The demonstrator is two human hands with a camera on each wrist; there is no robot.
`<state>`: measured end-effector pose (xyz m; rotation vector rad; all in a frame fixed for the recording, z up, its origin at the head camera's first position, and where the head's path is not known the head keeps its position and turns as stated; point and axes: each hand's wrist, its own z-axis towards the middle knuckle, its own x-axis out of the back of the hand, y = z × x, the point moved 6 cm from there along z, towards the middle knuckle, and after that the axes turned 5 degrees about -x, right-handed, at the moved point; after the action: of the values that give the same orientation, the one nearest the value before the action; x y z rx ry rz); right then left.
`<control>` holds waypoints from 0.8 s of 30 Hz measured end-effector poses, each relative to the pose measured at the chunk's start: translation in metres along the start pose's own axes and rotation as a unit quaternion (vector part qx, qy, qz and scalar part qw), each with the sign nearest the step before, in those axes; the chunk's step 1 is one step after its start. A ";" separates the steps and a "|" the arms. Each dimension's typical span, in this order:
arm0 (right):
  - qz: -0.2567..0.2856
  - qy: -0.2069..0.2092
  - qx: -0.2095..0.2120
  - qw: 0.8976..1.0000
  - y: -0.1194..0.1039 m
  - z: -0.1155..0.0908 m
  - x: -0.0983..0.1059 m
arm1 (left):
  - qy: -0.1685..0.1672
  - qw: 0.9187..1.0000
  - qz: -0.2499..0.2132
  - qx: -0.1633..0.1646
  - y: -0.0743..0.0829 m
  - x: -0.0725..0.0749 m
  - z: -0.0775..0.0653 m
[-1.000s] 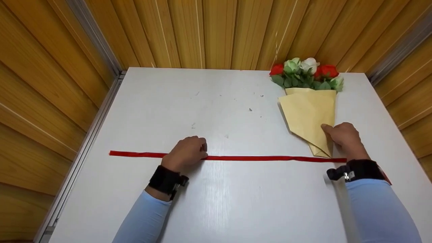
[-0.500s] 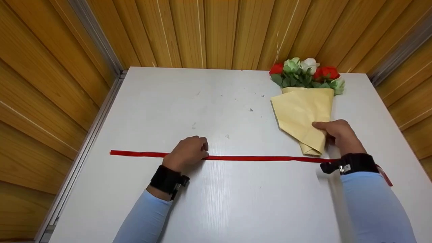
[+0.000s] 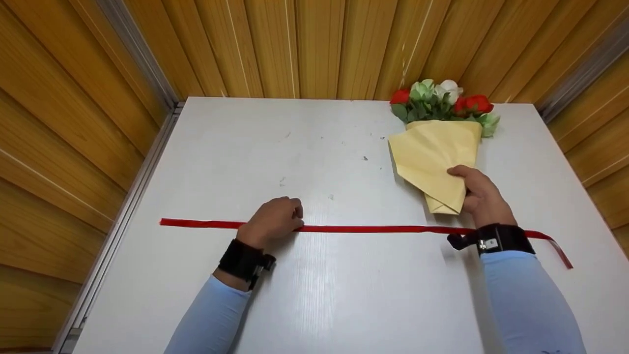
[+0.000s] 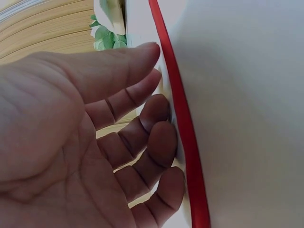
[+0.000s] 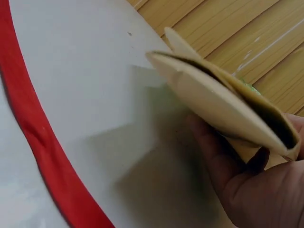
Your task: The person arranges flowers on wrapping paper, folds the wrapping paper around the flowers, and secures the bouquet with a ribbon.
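Observation:
My right hand (image 3: 484, 196) grips the narrow lower end of a bouquet (image 3: 432, 157), thumb on top and fingers underneath. Cream paper wraps it, and red, white and pale green roses (image 3: 442, 98) show at its far end. In the right wrist view the folded paper end (image 5: 223, 102) is held above the tabletop, casting a shadow. A long red ribbon (image 3: 363, 229) stretches sideways across the table, partly hidden by both arms. My left hand (image 3: 275, 219) rests at the ribbon with loosely bent fingers; in the left wrist view its fingertips (image 4: 164, 142) lie beside the ribbon, pinching nothing.
The white table (image 3: 245, 152) bears a few small dark marks. Wood-look panels (image 3: 319, 49) stand behind it and at both sides. The ribbon's right end (image 3: 560, 250) bends toward the near side.
My right hand has moved left and slightly up off the table with the bouquet, uncovering the ribbon's right end. The left hand stays where it was.

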<state>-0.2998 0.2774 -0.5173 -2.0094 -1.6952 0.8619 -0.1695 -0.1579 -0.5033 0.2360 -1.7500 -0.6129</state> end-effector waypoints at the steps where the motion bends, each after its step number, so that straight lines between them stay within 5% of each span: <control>1: 0.021 -0.010 -0.003 1.000 0.001 0.002 -0.003 | -0.001 1.000 -0.001 0.000 0.000 0.000 0.000; 5: 0.074 -0.035 -0.012 0.997 0.004 0.007 -0.012 | -0.001 1.000 -0.003 -0.002 0.000 0.000 0.000; 13: 0.053 -0.051 -0.018 0.997 0.011 0.009 -0.022 | -0.002 1.000 -0.002 0.000 0.000 0.000 -0.001; 19: 0.088 -0.048 0.018 0.995 0.022 0.007 -0.039 | 0.028 0.998 -0.037 0.047 0.002 0.006 0.002; 21: 0.099 -0.047 0.035 0.993 0.028 0.005 -0.048 | 0.042 0.995 -0.072 0.059 0.006 0.009 0.007; 24: 0.106 -0.041 0.060 0.992 0.028 0.008 -0.048 | 0.051 0.988 -0.132 0.053 0.023 0.004 0.041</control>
<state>-0.2887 0.2245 -0.5307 -2.1241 -1.4499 1.1054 -0.2056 -0.1290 -0.4941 0.5712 -1.6658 -0.6867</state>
